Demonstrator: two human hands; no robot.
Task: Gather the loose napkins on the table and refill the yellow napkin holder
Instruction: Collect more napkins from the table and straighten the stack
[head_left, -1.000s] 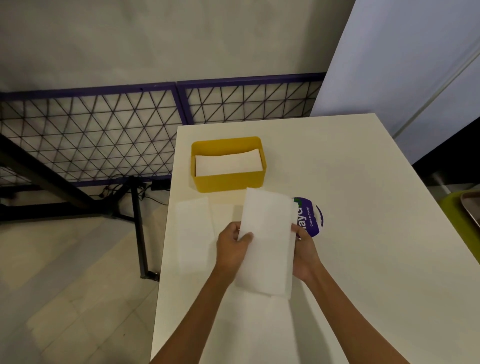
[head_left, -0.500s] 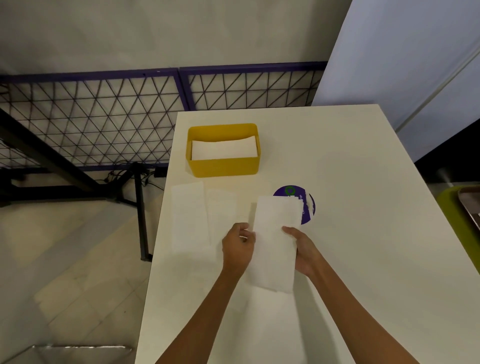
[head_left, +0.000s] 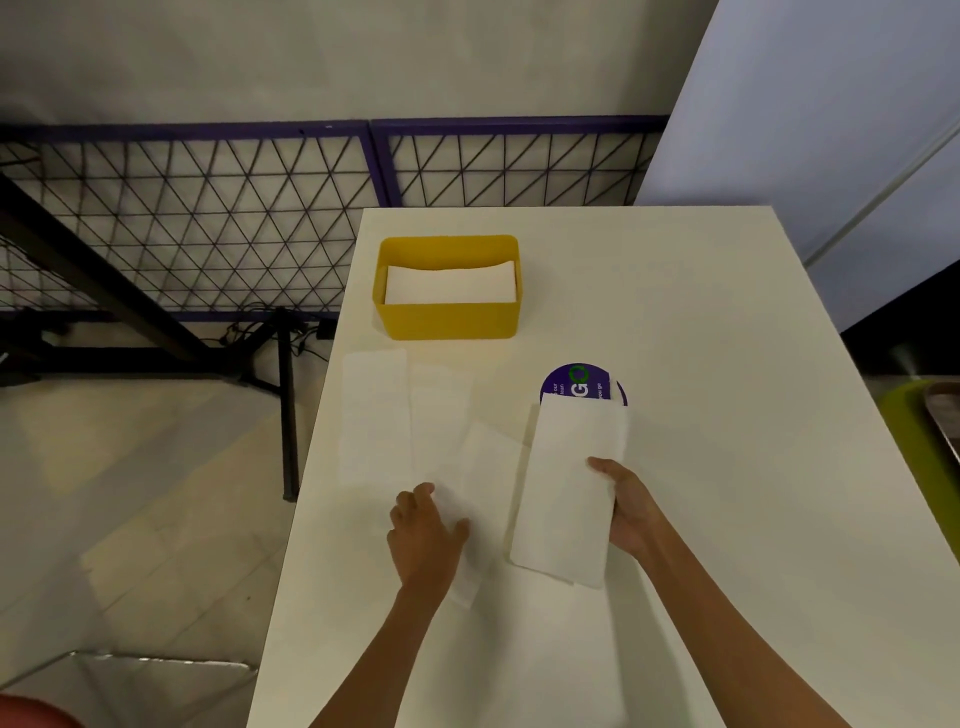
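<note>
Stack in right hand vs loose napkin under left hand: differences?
The napkin stack is gripped at its edge by the right hand; the loose napkin lies flat on the table with the left hand resting on it. The napkin stack looks thicker and brighter, and overlaps the purple sticker; the loose napkin is faint and clear of it. Both are white, long rectangles.

Bare table (head_left: 701, 322) right of napkin holder (head_left: 447, 314)
</note>
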